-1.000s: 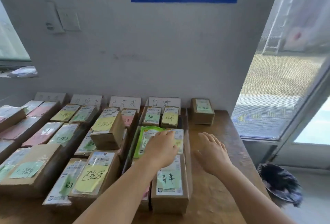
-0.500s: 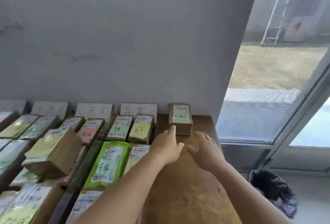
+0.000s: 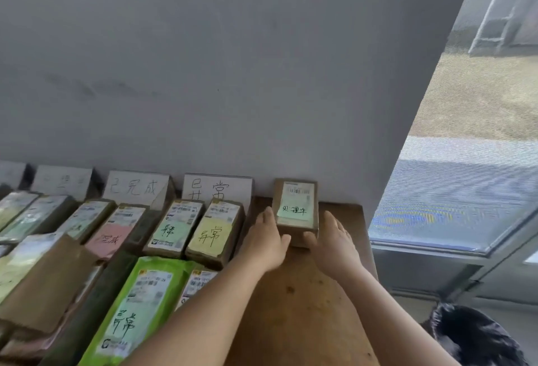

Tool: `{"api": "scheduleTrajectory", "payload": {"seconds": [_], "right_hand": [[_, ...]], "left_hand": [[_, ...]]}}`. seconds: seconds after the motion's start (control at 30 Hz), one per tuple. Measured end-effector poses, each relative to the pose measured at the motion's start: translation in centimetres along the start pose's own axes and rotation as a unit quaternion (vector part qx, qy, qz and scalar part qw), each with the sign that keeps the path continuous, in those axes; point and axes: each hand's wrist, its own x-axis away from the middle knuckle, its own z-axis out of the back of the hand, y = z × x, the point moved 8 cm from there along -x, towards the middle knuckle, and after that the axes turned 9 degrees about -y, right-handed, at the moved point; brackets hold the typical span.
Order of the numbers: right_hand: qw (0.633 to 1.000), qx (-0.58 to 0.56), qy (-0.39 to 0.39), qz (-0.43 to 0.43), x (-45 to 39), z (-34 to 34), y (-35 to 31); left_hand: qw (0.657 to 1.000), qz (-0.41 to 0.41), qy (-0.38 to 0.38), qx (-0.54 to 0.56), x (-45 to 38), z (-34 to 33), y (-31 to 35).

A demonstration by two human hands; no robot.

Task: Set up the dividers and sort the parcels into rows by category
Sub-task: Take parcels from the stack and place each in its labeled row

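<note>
A small brown parcel [image 3: 295,205] with a green handwritten note stands alone at the back right of the wooden table [image 3: 305,307], against the wall. My left hand [image 3: 266,244] cups its left side and my right hand [image 3: 332,246] its right side, with both thumbs on its front face. To the left, parcels lie in rows: one with a yellow note [image 3: 214,233], one with a green note [image 3: 174,228], one with a pink note [image 3: 115,234] and a green bag [image 3: 139,307]. White label cards [image 3: 217,189] lean on the wall behind the rows. A dark divider strip [image 3: 87,307] runs between two rows.
The table's right edge lies just beyond my right hand. Past it are a glass door [image 3: 465,190] and, low on the floor, a black bin bag [image 3: 477,336]. Bare wood shows in front of the small parcel.
My view has swung right and closer. Both hands left the middle row and travelled to the back right, closing in on each side of the lone small parcel.
</note>
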Motion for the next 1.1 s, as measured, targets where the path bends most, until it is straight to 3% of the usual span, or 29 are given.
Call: {"api": "scheduleTrajectory", "payload": {"seconds": [0.2, 0.43, 0.73, 1.1], "right_hand": [[0.999, -0.052, -0.001, -0.011, -2.6, -1.3, 1.1], [0.993, -0.106, 0.051, 0.006, -0.5, 0.5, 0.6], [0.963, -0.198, 0.155, 0.1, 8.0, 5.3, -5.4], [0.946, -0.221, 0.116, 0.207, 17.8, 1.1, -17.8]], "left_hand": [[0.997, 0.011, 0.016, 0.075, -2.9, -0.9, -0.3], [0.982, -0.03, 0.1, 0.157, -0.7, 0.5, 1.1], [0.938, -0.13, 0.24, 0.215, 8.8, 7.6, 1.8], [0.896, -0.14, 0.33, 0.263, 22.6, 15.8, -7.2]]}}
